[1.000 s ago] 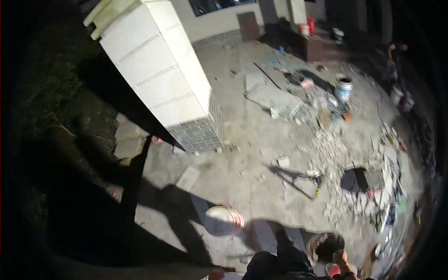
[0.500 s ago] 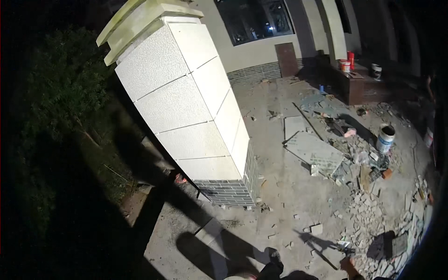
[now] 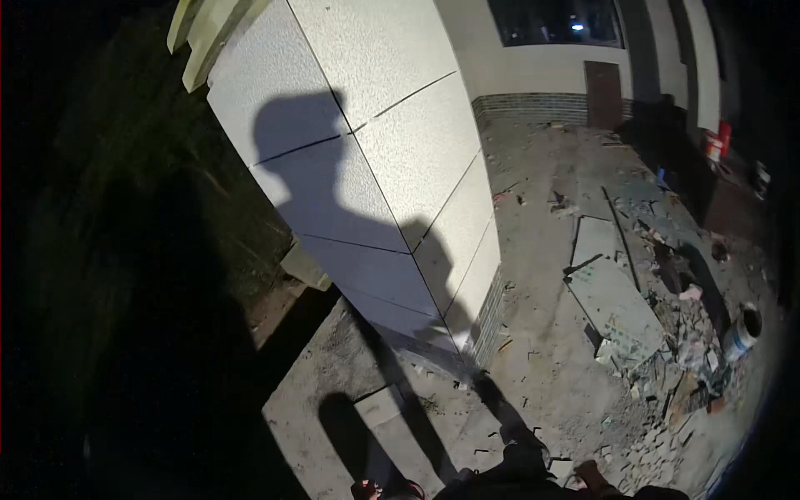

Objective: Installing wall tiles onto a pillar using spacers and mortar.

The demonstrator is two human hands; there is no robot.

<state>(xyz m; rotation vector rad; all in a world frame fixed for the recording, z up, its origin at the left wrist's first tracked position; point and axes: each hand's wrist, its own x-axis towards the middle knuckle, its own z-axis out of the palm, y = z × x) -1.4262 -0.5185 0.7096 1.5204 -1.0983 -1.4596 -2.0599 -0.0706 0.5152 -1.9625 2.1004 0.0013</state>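
Lying on the concrete floor [image 3: 537, 333], a small pale block [image 3: 561, 468] appears just left of the person's right hand [image 3: 591, 476]. It looks stiff, gritty and apt to chip, probably light enough to lift single-handed, best gripped across opposite edges. How far open the right hand or left hand [image 3: 365, 490] is, or whether either holds anything, cannot be told.

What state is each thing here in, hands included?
Left hand: cut off by the picture's lower edge, grip unclear
Right hand: near that edge, grip unclear
Pillar: standing, partly in shadow
White bucket: lidless, standing
Large pale board: lying down
Rubble: loose, scattered
Window: dark, one bright spot
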